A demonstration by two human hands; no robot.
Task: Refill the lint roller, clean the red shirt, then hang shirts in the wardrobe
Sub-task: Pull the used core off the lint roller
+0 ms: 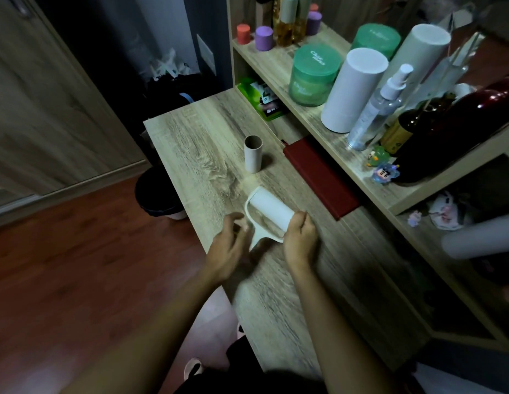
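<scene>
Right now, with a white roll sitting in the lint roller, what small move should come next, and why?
Probably seat the white roll fully: the right hand grips its end, the left hand, blurred, is at the handle, and the empty cardboard core already stands apart on the desk.

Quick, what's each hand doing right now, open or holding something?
Left hand: at the lint roller handle, too blurred to tell whether it grips.
Right hand: closed, gripping the end of the white roll.
</scene>
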